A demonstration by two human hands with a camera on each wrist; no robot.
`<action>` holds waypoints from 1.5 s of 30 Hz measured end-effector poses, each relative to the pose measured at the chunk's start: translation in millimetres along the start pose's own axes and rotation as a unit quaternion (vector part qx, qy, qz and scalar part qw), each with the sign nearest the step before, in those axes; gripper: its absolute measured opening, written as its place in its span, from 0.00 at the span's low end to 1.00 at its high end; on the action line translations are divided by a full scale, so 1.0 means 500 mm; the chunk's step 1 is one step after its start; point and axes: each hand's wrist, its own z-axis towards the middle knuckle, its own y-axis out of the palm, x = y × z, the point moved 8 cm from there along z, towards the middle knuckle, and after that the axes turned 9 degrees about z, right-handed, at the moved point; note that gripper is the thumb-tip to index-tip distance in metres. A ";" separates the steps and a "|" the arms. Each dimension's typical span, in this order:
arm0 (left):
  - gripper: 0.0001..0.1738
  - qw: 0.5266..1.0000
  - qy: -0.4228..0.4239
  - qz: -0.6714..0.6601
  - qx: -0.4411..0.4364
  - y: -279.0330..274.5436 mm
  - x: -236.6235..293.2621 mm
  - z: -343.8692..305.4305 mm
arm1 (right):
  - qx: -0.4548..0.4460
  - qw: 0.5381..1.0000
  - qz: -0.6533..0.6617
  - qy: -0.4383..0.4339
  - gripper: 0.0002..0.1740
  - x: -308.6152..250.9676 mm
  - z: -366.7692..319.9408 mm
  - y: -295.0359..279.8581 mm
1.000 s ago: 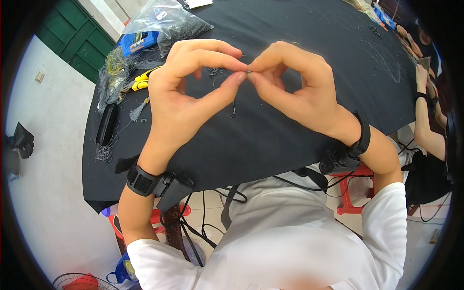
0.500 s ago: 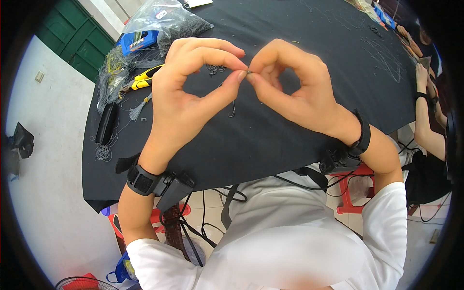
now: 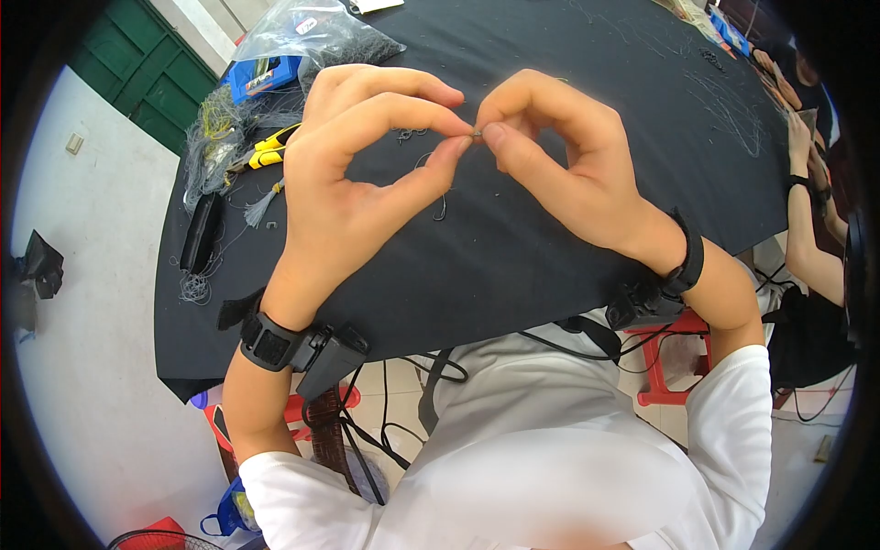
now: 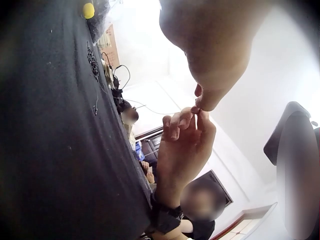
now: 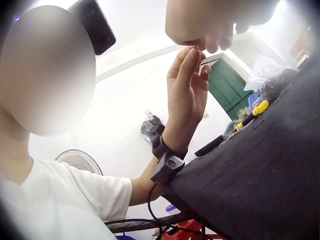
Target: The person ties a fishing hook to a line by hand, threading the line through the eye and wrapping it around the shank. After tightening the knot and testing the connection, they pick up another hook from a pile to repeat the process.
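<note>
Above the black cloth, the left hand [image 3: 353, 174] pinches a tiny dark piece [image 3: 478, 135] between thumb and forefinger. From the other side the right hand [image 3: 573, 165] has its thumb and forefinger at the same piece, the thumb lying a little back over the curled forefinger. What the piece is, I cannot tell. A small hook [image 3: 440, 213] on a thin line shows below the left thumb. In the left wrist view the fingertips of the left hand [image 4: 215, 60] and right hand [image 4: 182, 155] meet; the right wrist view also shows them together.
On the black table [image 3: 513, 284], yellow-black pliers [image 3: 268, 158], a black case [image 3: 202, 235], tangled line [image 3: 213, 137] and a plastic bag of dark pieces [image 3: 339, 55] lie at the left. Loose line [image 3: 733, 115] and another person's arm [image 3: 807, 211] are at the right.
The right thumb has shifted up and slightly right over its forefinger. The left hand has moved slightly, its fingertips still at the tiny piece.
</note>
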 end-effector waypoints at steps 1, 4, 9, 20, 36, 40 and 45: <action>0.09 1.000 0.005 0.004 0.001 -0.001 0.002 0.000 | 0.000 1.000 0.006 0.006 0.02 0.001 0.000 0.001; 0.10 0.999 0.034 0.040 0.009 -0.004 0.012 0.002 | 0.000 0.999 0.030 0.031 0.03 0.007 -0.001 0.002; 0.12 0.997 0.057 0.060 0.003 -0.006 0.028 0.001 | -0.003 0.996 0.061 0.066 0.04 0.020 -0.002 0.004; 0.12 0.994 0.070 0.080 0.002 -0.006 0.030 0.001 | -0.007 0.990 0.065 0.122 0.05 0.037 -0.005 0.005; 0.11 0.993 0.075 0.086 0.007 -0.006 0.034 0.001 | -0.008 0.987 0.100 0.128 0.05 0.039 -0.008 0.010; 0.11 0.993 0.076 0.088 0.007 -0.005 0.035 0.002 | -0.013 0.989 0.094 0.115 0.04 0.038 -0.007 0.010; 0.12 0.994 0.073 0.086 0.006 -0.005 0.031 0.002 | -0.014 0.988 0.092 0.124 0.06 0.040 -0.007 0.009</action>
